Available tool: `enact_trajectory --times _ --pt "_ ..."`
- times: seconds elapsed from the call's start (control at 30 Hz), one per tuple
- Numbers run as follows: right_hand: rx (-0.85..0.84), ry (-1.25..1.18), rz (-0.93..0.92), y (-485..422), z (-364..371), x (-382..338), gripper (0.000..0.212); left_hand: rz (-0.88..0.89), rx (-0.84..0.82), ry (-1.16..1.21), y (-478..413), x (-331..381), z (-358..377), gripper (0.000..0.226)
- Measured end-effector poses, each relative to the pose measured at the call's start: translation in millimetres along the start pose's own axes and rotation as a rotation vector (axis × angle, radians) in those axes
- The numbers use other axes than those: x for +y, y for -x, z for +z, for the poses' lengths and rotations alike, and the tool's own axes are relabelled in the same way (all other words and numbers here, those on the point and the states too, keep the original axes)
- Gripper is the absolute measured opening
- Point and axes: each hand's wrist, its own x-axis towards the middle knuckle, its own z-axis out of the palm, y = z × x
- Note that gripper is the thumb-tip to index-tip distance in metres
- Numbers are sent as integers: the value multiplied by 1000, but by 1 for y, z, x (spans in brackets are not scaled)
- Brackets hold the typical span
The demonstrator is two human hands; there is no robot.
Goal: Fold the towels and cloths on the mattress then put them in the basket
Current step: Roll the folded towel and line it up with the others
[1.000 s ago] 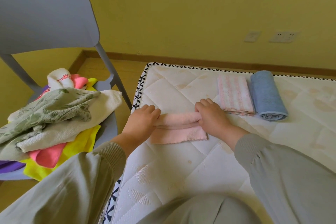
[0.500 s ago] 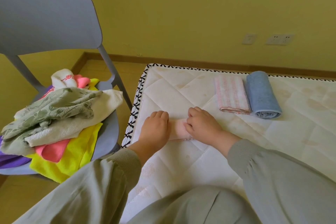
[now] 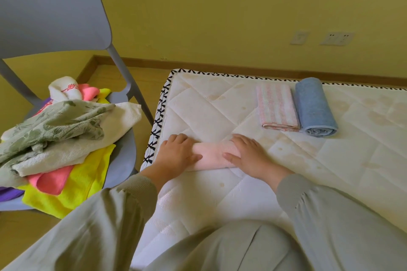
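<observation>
Pressing down on a small pink towel (image 3: 211,155), the person's two hands sit in the middle of the picture. The towel is soft and pale pink. It looks like a short, fat roll lying sideways, with a flat bit peeking out along its near edge. It lies on the white mattress (image 3: 220,196), near the mattress's left edge with the black criss-cross trim.

The left hand (image 3: 176,153) covers the left end of the towel. Its fingers are laid loosely over the top and its thumb points along the front. The right hand (image 3: 250,154) covers the right end, with fingers spread out and nearly straight. Neither hand is squeezing anything; both just rest flat on the towel.

In the upper right of the picture, a folded pink-and-white striped cloth (image 3: 276,108) lies on the mattress. A rolled blue towel (image 3: 313,105) lies just beside it on the right, touching it.

At the left, a grey chair (image 3: 55,13) holds a messy pile of cloths (image 3: 61,130): green leafy, white, yellow, pink and purple ones.
</observation>
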Motion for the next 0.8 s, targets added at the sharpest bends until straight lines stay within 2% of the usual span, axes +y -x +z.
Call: enact_trajectory --times 0.13,0.23,0.33,0.4,0.43,0.5,0.6,0.7,0.8 --pt "-91 -318 147 -3 -12 1 84 -140 -159 46 2 -2 -22 64" --pt "-122 -594 238 -3 -18 0 90 -235 -163 232 7 0 -29 56" --pt "-86 -640 300 -4 -20 1 80 -346 -69 539 12 13 -32 40" --pt "-9 -690 347 -7 -24 7 60 -384 -40 771 15 25 -30 43" --pt "24 -762 367 -5 -27 12 50 -393 -26 888 15 32 -29 47" --pt "50 -968 398 4 -33 25 44 -407 -5 1057 15 48 -26 51" --pt "80 -1197 483 25 -41 52 32 -460 1 1210 5 76 -20 41" --pt "248 -1248 605 35 -44 74 36 -475 -29 1308 -12 107 -9 42" --pt "531 -1016 790 34 -46 89 42 -494 -6 1297 -28 143 2 46"
